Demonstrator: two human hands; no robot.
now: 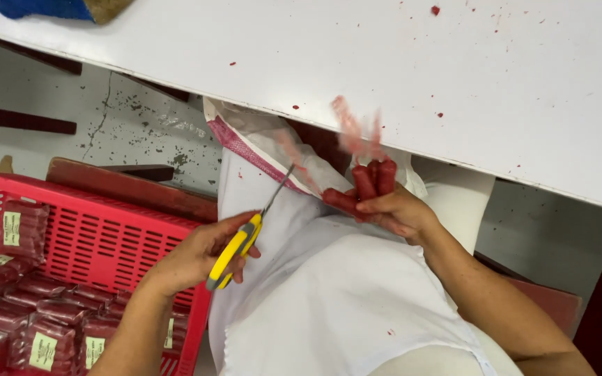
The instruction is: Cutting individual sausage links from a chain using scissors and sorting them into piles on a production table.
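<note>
White apron (329, 299), nearest the camera, covering the person's lap below the near edge of the surface (384, 63). Right hand (395, 212) clenched around a bundle of red sausages (371, 182), held upright just under that near edge; the upper ends of the bundle are blurred by motion, so the exact number of pieces cannot be told. Left hand (200, 254) closed on the yellow handles of a pair of scissors (245, 237), the blades angled up and rightward toward the bundle, their tips near it but apart from it. Behind the sausages, a white sack with a pink-striped rim (245, 136) stands open between the lap and the surface edge. Small red scraps (435, 10) lie scattered over the white surface, densest toward its far right corner. At the person's left, a red plastic crate (99, 233) holds wrapped packs of sausages (50, 327) with pale labels. A blue object (43, 7) sits at the far left edge of the surface.

Hazard, as judged: the blades point toward the fingers gripping the bundle; while the bundle is in motion, a closing cut could nick a finger or send pieces past the sack onto the floor (127, 118).
</note>
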